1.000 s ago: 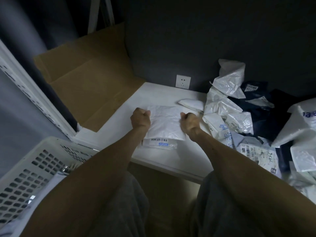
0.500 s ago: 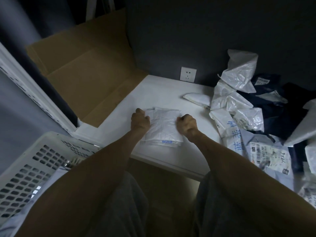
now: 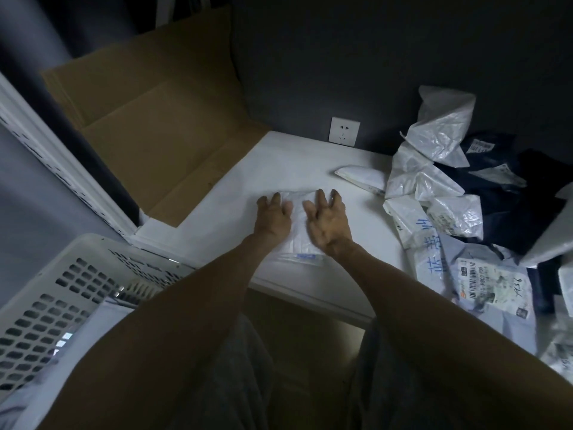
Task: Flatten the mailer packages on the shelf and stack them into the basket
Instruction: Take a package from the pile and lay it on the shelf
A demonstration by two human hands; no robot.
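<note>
The left hand [image 3: 273,216] and right hand [image 3: 329,219] lay spread on the white mailer [image 3: 297,243], neither grip closed. Their press likely served to flatten it against the shelf [image 3: 288,159].

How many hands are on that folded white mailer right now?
2. The left hand presses the white mailer's left side and the right hand its right side; neither is hidden.

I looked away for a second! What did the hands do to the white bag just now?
Both hands opened: the left hand and right hand were fists beside the white mailer; now their fingers lie flat on it. It, the basket and the crumpled pile stayed put.
</note>
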